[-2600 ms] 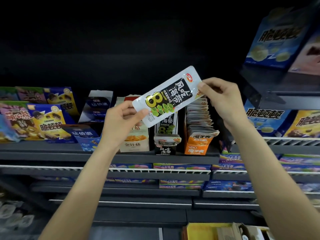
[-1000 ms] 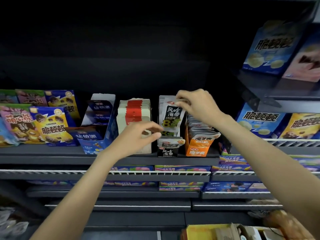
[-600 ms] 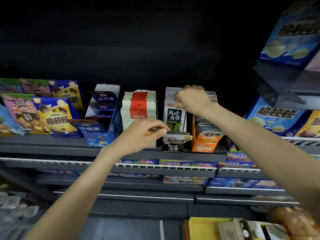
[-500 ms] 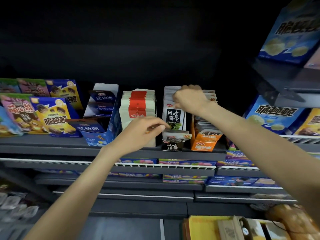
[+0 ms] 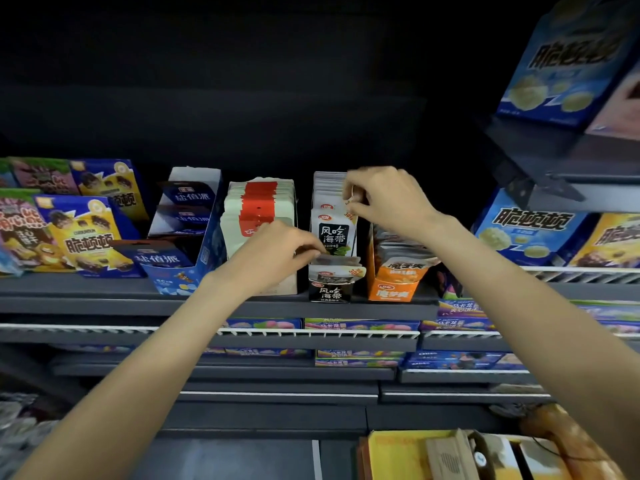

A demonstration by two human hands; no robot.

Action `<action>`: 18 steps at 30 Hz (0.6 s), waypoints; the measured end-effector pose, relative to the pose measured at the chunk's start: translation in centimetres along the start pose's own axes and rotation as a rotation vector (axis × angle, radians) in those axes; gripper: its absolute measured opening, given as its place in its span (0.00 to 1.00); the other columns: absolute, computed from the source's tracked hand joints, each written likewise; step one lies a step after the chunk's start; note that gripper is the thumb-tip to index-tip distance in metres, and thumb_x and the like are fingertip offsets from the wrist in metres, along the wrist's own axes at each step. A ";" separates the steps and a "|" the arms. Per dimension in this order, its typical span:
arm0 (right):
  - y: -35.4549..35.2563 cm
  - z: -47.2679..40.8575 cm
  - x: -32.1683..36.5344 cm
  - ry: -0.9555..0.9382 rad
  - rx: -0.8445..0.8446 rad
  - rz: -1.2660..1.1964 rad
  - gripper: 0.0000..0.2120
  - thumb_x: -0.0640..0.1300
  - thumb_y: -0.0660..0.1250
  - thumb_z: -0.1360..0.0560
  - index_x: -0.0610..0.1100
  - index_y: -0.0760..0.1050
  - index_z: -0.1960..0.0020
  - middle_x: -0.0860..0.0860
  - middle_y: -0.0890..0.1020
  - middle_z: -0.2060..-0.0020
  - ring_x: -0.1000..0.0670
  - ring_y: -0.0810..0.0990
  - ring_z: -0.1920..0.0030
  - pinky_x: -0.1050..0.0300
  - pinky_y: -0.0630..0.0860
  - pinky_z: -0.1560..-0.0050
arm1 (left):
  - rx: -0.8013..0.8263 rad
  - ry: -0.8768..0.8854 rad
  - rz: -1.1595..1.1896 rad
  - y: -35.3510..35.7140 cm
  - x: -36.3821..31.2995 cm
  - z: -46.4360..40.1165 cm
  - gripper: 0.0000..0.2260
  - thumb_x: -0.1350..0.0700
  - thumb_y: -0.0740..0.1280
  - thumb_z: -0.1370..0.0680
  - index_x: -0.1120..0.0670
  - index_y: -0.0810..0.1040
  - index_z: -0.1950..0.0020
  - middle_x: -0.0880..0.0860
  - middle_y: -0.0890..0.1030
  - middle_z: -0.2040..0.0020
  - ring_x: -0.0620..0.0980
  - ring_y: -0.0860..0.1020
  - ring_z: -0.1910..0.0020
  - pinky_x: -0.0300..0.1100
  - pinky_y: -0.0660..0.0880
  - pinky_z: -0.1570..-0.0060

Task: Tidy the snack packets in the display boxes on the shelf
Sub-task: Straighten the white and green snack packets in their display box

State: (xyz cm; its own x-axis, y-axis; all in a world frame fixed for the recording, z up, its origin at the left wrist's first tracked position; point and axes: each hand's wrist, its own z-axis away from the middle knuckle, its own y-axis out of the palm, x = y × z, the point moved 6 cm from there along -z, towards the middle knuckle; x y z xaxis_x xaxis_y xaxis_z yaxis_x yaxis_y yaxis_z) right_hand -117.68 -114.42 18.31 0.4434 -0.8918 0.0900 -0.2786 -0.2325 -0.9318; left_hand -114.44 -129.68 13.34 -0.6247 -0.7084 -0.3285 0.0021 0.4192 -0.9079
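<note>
1. The black display box (image 5: 330,289) stands on the shelf (image 5: 104,299), and I use it as the landmark. Seaweed packets (image 5: 333,233) stand upright in a row inside it, and one packet (image 5: 337,268) at the front is bent forward over the low front wall of the box.
2. The right hand (image 5: 384,199) is above the back part of the black display box. Its fingers are curled and pinch the top edges of the packets there.
3. The left hand (image 5: 277,251) is just left of the black display box, at its front. Its fingertips touch the top of the bent front packet and seem to pinch it, but the exact hold is hard to see.
4. Directly left of the black display box is a box of white and red packets (image 5: 258,216); directly right is an orange box (image 5: 394,282) with its own packets.
5. Risks, in my judgement:
   - If the right hand pushes the row forward too strongly, the front packet can slide over the low wall and fall from the shelf.
   - If the left hand lets go early, the bent packet may stay folded and hide the label.
   - The light box can slide on the shelf, because no hand holds the box itself.
   - The right wrist is close to the orange box and can knock its packets.
</note>
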 end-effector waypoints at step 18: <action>0.4 0.3 -2.1 0.034 0.061 -0.340 0.10 0.39 0.62 0.22 0.44 0.81 0.46 0.54 0.82 0.55 0.64 0.77 0.60 0.75 0.70 0.57 | -0.150 -0.055 -0.230 -2.3 -1.0 -5.6 0.10 0.56 0.61 0.19 0.57 0.80 0.44 0.57 0.83 0.53 0.57 0.81 0.55 0.52 0.78 0.54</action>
State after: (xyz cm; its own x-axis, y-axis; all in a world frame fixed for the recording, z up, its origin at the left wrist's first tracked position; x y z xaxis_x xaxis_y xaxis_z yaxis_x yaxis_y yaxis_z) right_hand -118.46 -112.52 17.64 0.4729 -0.7802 0.4094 -0.0679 -0.4956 -0.8659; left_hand -118.23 -126.73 17.20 -0.5523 -0.8226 -0.1350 -0.2529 0.3197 -0.9131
